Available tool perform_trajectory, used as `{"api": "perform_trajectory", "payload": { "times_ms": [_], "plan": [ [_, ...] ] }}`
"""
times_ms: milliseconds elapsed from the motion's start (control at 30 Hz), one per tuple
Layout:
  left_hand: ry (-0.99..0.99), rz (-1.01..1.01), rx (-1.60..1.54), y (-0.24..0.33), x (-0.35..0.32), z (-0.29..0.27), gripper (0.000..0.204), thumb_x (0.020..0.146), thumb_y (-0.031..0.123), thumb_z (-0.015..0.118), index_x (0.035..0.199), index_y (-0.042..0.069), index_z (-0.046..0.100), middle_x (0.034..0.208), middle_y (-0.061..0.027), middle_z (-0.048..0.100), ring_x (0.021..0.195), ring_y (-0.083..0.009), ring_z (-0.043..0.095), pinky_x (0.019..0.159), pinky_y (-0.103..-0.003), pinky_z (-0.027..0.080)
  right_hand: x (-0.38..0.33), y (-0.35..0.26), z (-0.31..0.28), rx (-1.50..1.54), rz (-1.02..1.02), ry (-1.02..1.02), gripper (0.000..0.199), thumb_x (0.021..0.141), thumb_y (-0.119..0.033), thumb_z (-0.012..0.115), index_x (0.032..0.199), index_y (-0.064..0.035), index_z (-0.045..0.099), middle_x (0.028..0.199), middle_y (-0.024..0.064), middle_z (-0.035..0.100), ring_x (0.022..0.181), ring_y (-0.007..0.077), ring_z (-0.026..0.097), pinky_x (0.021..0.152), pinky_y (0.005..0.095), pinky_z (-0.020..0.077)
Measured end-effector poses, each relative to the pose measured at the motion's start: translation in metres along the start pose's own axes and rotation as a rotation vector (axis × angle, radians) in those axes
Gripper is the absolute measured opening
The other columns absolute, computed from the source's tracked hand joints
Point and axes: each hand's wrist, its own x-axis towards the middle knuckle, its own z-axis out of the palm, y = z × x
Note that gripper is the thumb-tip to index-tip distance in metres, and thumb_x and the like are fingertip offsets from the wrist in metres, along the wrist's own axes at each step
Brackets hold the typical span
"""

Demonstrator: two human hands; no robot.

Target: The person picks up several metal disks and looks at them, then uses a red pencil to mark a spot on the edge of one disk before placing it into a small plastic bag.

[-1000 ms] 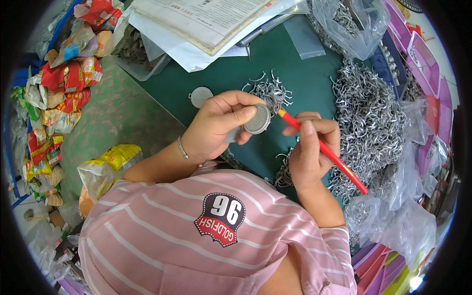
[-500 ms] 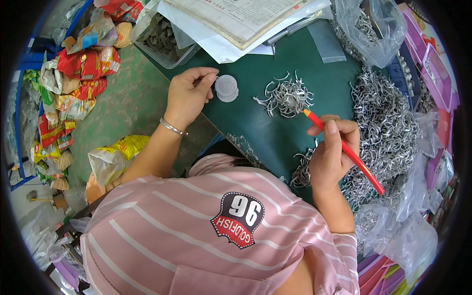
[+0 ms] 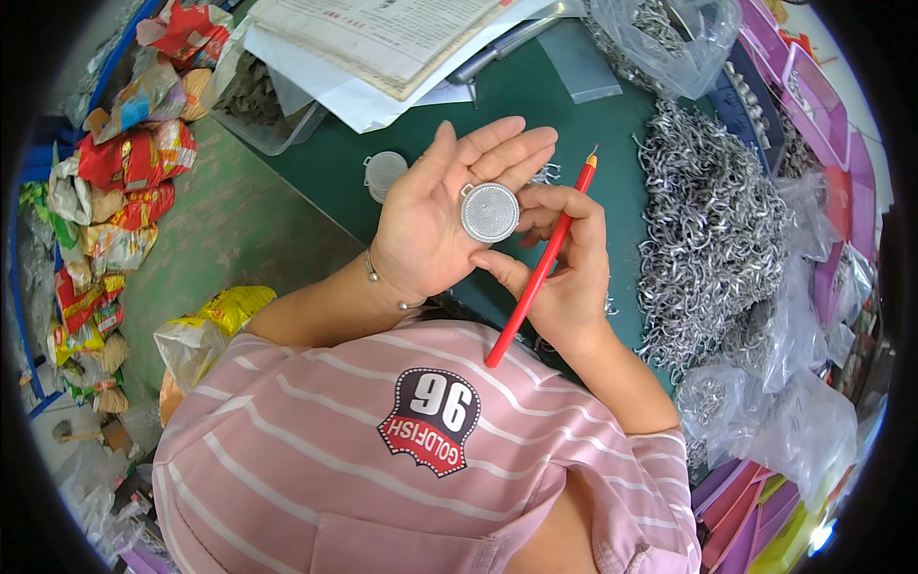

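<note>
A round mesh disc on an open palm

The left hand lies flat, palm up, carrying the round mesh disc (silver, with small tab) above the green desk middle; the right hand grips a red pen, thumb touching the disc's edge.

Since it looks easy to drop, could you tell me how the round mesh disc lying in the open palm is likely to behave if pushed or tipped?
The disc is thin and flat, so probably light, and might slide off the open left hand if tilted. Being round, it could roll on edge once dropped. Its fine mesh face may dent under the red tool in the right hand.
</note>
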Motion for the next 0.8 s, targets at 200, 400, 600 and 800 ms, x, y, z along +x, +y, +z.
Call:
{"api": "perform_trajectory", "payload": {
  "times_ms": [200,400,600,800],
  "plan": [
    [-0.091,0.056,0.33,-0.007,0.008,0.005,0.045,0.096,0.027,0.028,0.13,-0.001,0.031,0.135,-0.0216,0.032,0.13,-0.0296,0.025,0.106,-0.04,0.023,-0.002,0.005,0.001,0.414,0.13,0.094,0.042,0.07,0.002,0.07,0.101,-0.0031,0.042,0.091,0.0061,0.055,0.075,0.0116,0.056,0.064,0.0242,0.0497],
    [0.051,0.024,0.646,-0.009,0.002,-0.002,0.026,0.089,0.013,0.05,0.111,-0.002,0.048,0.106,-0.0132,0.055,0.093,-0.0149,0.053,0.078,-0.026,0.043,0.003,0.002,-0.009,0.63,0.303,0.178,0.03,0.075,0.009,0.061,0.096,-0.002,0.044,0.09,0.0067,0.055,0.075,0.011,0.056,0.063,0.0228,0.0512],
    [0.194,-0.05,0.752,-0.004,-0.003,-0.004,0.014,0.085,0.01,0.058,0.095,0.002,0.055,0.08,-0.0038,0.058,0.058,-0.0063,0.05,0.049,-0.019,0.039,0.001,0.004,-0.014,0.552,0.275,0.238,0.023,0.088,-0.006,0.05,0.109,0.0015,0.044,0.089,0.0099,0.057,0.075,0.0139,0.057,0.066,0.0254,0.0494],
    [0.173,-0.135,0.613,-0.003,-0.004,-0.008,0.015,0.085,0.011,0.057,0.096,0.001,0.055,0.08,-0.004,0.058,0.058,-0.0069,0.05,0.05,-0.02,0.04,-0.002,0.01,-0.027,0.189,0.056,0.347,0.041,0.094,-0.022,0.037,0.124,0.0059,0.038,0.09,0.0131,0.057,0.076,0.016,0.055,0.071,0.0273,0.0436]
  ]
}}
